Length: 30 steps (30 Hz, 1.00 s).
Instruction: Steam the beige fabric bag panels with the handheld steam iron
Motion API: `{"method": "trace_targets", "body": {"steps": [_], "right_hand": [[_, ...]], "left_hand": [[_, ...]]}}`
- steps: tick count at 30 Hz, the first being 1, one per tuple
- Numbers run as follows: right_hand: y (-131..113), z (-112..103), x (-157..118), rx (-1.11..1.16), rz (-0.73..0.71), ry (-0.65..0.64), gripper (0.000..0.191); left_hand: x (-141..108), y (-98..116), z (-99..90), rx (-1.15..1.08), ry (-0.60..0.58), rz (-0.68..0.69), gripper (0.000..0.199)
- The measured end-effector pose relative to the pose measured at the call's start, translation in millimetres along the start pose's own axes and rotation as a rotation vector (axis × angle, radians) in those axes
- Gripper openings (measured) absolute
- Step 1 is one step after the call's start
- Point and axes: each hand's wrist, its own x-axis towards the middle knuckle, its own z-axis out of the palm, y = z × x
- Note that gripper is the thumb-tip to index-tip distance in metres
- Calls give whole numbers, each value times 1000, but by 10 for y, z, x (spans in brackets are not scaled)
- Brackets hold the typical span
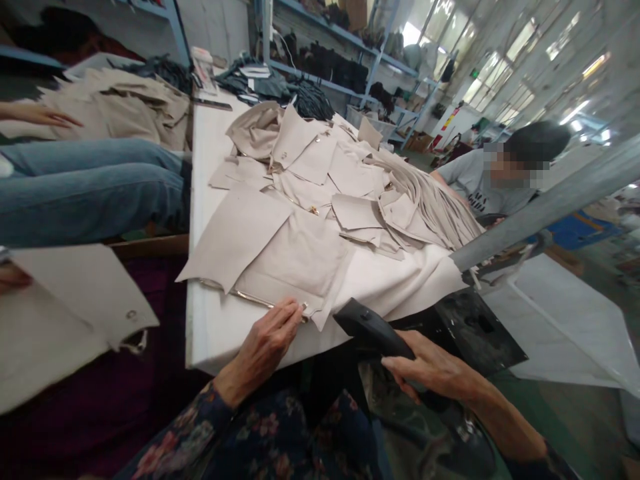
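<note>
My left hand [267,337] is closed at the near edge of a beige leather-like panel [300,257], its fingers pressed together at the end of a metal zipper [254,300]. In my right hand [433,367] is a black hand-held blower-like tool [373,327], its flat nozzle pointing left toward the panel's corner, apart from it. Part of the tool's body is behind my hand and lower down. A smooth beige flap [240,230] lies over the left part of the panel.
More beige pieces [305,150] are heaped on the white table [215,333]. A grey pole [545,203] slants across the right. One co-worker [520,167] sits beyond it. At left are another person's jeans [95,187], hand [45,115] and a beige bag piece [85,287].
</note>
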Motion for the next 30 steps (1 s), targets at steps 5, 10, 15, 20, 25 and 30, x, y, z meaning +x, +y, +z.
{"method": "trace_targets", "body": {"steps": [5, 10, 15, 20, 25, 30], "right_hand": [[-39, 67, 186, 33, 30, -23, 20], [-133, 84, 550, 65, -26, -2, 25], [-277, 37, 514, 16, -81, 41, 28], [-449, 28, 416, -40, -93, 26, 29], [-695, 177, 585, 7, -114, -73, 23], [-891, 369, 823, 43, -163, -159, 16]], "left_hand": [[27, 7, -47, -20, -31, -19, 36], [59, 85, -86, -15, -89, -35, 37], [226, 0, -410, 2, -32, -111, 16], [353, -544, -813, 355, -75, -543, 22], [302, -939, -876, 8, -96, -725, 20], [291, -944, -957, -652, 80, -1013, 18]]}}
